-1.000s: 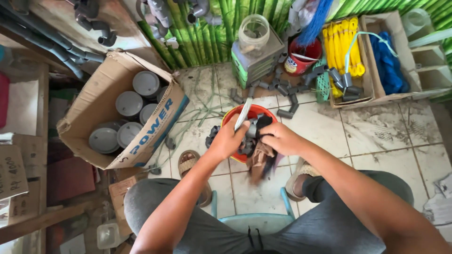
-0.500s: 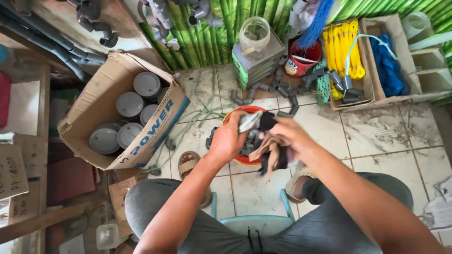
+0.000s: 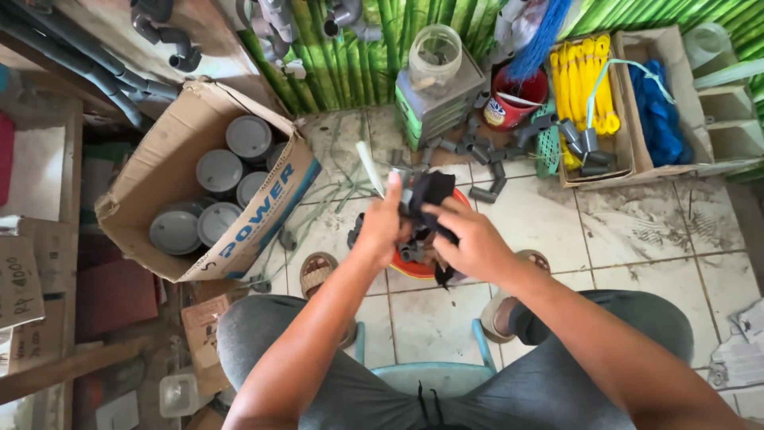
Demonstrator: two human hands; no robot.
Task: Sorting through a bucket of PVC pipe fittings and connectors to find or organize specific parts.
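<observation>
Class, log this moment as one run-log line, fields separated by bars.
left hand: grips small grey part | right hand: holds black rag against it | below: orange bowl | left: cardboard box

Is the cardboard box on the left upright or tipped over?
Tipped. The cardboard box lies on its side, its open mouth facing the camera, showing the round ends of grey pipes stacked inside.
</observation>
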